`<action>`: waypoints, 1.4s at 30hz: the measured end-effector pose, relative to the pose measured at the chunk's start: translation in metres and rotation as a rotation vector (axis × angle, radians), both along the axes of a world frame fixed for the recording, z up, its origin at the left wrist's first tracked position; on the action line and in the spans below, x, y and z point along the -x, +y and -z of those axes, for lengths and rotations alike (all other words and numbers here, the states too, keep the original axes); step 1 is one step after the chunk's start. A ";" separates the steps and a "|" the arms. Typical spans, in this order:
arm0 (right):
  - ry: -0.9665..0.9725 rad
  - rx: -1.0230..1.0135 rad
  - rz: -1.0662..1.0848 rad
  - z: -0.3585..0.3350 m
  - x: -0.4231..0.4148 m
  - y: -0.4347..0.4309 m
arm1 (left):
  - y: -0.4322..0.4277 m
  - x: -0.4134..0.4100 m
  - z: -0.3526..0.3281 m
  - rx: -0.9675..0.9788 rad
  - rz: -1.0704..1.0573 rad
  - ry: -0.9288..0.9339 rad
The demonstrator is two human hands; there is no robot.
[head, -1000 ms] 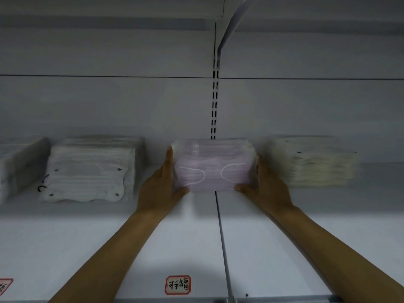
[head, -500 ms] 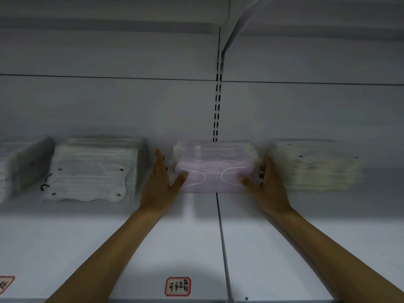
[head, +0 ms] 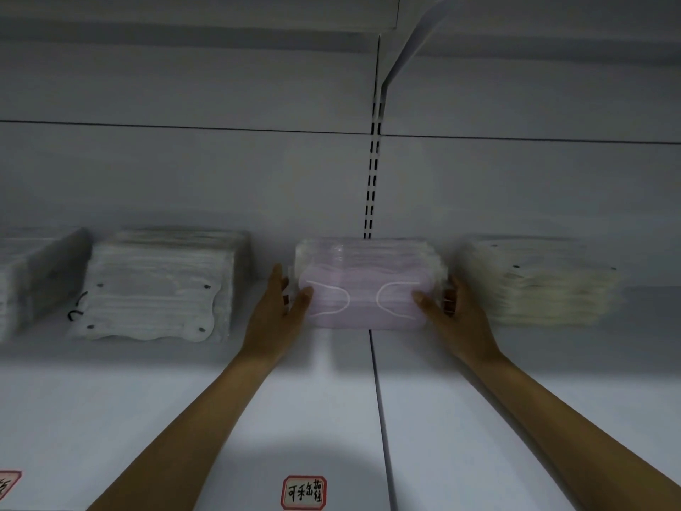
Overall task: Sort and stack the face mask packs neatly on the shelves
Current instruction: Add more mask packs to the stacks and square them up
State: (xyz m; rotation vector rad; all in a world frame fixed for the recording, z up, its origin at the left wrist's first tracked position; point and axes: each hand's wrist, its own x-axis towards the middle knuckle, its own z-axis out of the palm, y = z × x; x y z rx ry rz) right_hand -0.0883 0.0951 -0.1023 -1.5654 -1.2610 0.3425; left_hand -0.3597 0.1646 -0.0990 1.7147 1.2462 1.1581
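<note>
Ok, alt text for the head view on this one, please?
Two bare hands, left hand and right hand, touch the ends of a pink mask stack at the back of a white shelf. A white mask stack sits to its left, a cream mask stack to its right.

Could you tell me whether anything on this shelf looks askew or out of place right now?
Nothing is badly off. The white stack has black ear loops straying out at its left edge, and the cream stack looks slightly fanned, though blur makes that uncertain.
</note>
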 end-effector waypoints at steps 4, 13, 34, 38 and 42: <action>-0.011 0.054 -0.011 -0.003 0.002 -0.003 | -0.005 0.001 -0.004 -0.063 0.004 0.136; -0.201 0.042 -0.035 -0.004 0.003 -0.007 | -0.004 0.001 -0.005 -0.092 0.011 0.258; -0.074 -0.087 -0.192 -0.007 0.006 -0.007 | 0.000 0.001 0.004 -0.139 0.093 0.270; -0.094 -0.062 -0.179 0.000 0.001 -0.002 | -0.003 0.001 0.000 -0.190 0.096 0.287; -0.267 -0.068 0.032 -0.001 0.006 -0.004 | -0.005 0.002 -0.003 -0.259 0.061 0.321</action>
